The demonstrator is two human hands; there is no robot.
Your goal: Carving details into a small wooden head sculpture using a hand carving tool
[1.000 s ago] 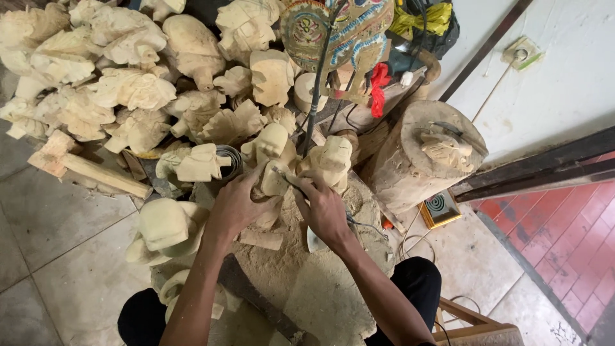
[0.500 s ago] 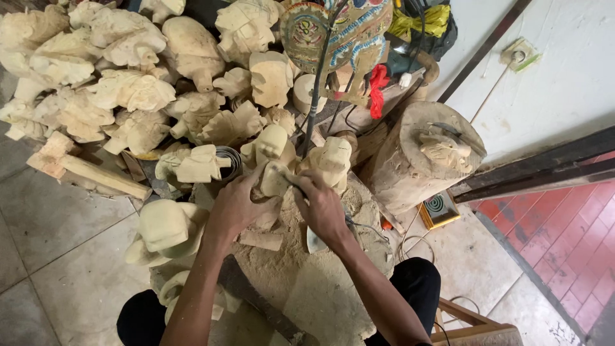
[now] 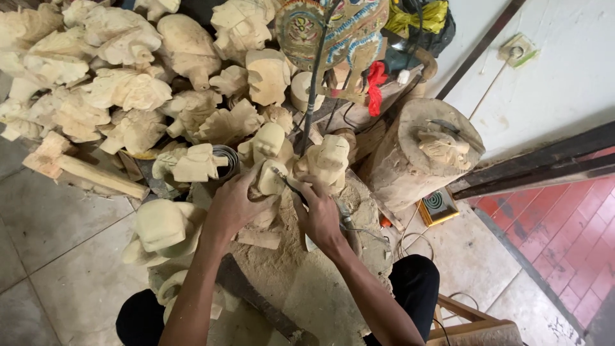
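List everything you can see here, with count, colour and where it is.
carving: one, pale wood, centre, held in the left hand
tool: one, thin, dark, tip on the carving
carvings: many, pale wood, piled upper left
stump: one, brown, right of centre, a small carving on top
painted figure: one, multicoloured, top centre
plank: one, pale, left on the tiles
floor: grey tiles left, red tiles lower right
left hand: grips the carving
right hand: holds the tool
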